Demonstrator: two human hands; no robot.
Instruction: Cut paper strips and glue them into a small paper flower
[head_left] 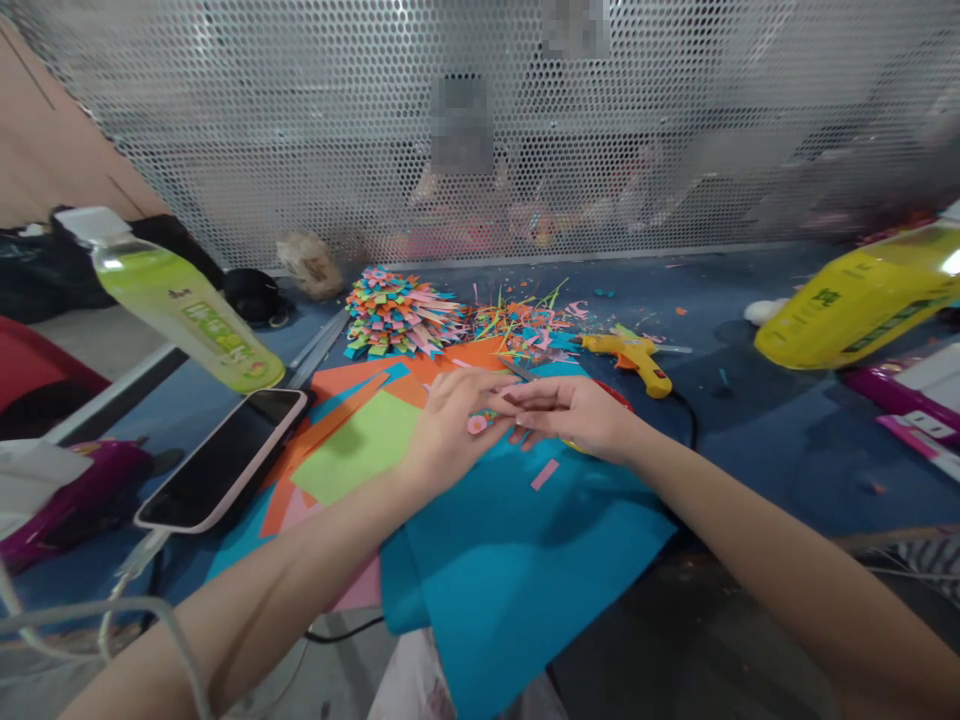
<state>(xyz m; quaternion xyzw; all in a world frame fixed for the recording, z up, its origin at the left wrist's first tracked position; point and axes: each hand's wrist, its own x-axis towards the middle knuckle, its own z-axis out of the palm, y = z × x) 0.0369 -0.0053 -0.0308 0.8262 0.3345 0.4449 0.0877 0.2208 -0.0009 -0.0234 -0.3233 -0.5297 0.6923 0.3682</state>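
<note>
Over a blue paper sheet (540, 560), my left hand (457, 425) and my right hand (589, 415) meet fingertip to fingertip, both closed. By my left thumb shows a small pink and orange paper roll (477, 425), seemingly held in that hand's fingers. What my right fingertips pinch is too small and covered to make out. A loose pink paper strip (545, 474) lies on the blue sheet just below the hands. Partly hidden by my right hand are scissors, with a blade (517, 370) and a red handle (615, 396) showing.
Green paper (360, 450) and orange sheets lie left, beside a phone (225, 460) and tilted green bottle (187, 310). Behind are a fringed paper stack (401, 312), paper scraps (525, 325) and a yellow glue gun (634, 358). A yellow bottle (862, 295) stands right, before a perforated metal panel (315, 120).
</note>
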